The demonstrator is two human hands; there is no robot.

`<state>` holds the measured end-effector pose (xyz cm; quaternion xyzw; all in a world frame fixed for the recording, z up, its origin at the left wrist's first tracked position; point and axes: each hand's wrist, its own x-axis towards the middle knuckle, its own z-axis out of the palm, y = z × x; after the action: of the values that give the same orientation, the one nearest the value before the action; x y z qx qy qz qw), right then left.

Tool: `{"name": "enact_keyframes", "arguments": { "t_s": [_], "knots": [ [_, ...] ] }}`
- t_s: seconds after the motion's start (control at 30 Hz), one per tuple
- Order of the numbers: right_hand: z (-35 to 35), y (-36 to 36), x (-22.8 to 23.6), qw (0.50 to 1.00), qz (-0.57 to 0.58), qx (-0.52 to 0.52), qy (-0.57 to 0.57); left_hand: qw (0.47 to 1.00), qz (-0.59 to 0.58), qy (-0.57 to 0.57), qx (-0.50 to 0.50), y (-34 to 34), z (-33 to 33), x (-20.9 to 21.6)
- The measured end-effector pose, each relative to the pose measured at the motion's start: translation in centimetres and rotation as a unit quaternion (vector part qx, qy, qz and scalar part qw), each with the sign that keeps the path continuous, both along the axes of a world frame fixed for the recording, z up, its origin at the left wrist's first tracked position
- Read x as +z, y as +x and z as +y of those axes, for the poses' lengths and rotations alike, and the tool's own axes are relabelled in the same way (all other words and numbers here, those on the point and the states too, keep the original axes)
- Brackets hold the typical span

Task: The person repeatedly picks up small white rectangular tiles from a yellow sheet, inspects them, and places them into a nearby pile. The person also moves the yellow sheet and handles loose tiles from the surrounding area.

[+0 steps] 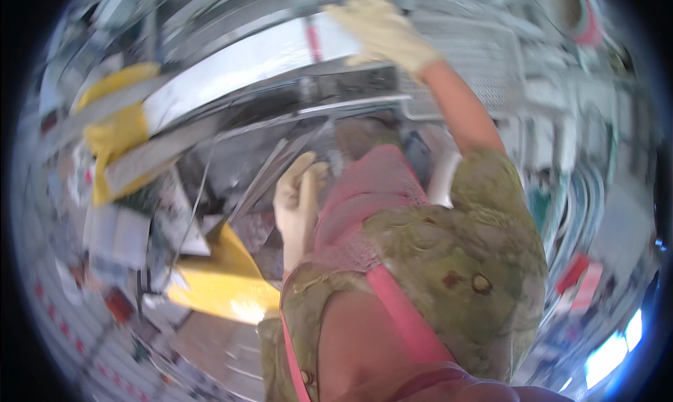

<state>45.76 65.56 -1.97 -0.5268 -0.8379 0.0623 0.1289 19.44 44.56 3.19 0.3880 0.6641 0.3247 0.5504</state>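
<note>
At the top of a blurred frame, the gloved right hand (382,27) reaches up with fingers spread flat against a long metal panel (245,62) marked by a red stripe, pressing rather than clasping it. Lower down, the gloved left hand (298,202) hangs half-curled near thin metal rods (270,171); whether it holds anything cannot be told. Yellow sheets (221,279) lie below left, a wire rack (477,58) just right of the panel.

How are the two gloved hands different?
The right hand reaches high, laid flat on a long shiny metal panel; the left hand hangs low, curled, touching nothing clearly. The right arm is stretched out; the left is tucked close. Both wear pale gloves.
</note>
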Motion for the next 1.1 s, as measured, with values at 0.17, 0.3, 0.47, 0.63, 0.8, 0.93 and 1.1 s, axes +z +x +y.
{"name": "enact_keyframes", "arguments": {
  "t_s": [0.17,0.3,0.47,0.63,0.8,0.93,1.1],
  "knots": [
    [0.1,-3.8,-0.5,0.993,0.111,-0.019,0.027,1.000,-0.001,0.015,0.023,1.9,3.7,0.3],
    [2.0,-8.2,-4.8,0.981,0.182,0.029,0.060,0.997,-0.017,0.071,0.037,2.5,6.7,-0.1],
    [5.8,-11.3,-6.2,0.970,0.209,-0.086,-0.090,0.999,-0.020,0.015,0.040,2.4,8.4,-0.2],
    [4.8,-9.0,-5.4,0.992,0.071,0.108,0.000,0.995,-0.071,0.058,0.040,1.7,12.1,-1.2],
    [4.2,-7.0,-1.0,0.990,-0.019,0.115,-0.077,0.982,-0.137,0.044,0.123,-0.3,12.4,-1.3],
    [2.3,-7.9,3.1,0.988,-0.132,0.056,-0.059,0.977,-0.167,0.049,0.125,-1.4,10.0,-1.9],
    [-3.1,-13.5,5.1,0.971,-0.059,0.226,0.040,0.954,-0.289,0.053,0.065,-4.4,7.8,-2.7]
  ]
}}
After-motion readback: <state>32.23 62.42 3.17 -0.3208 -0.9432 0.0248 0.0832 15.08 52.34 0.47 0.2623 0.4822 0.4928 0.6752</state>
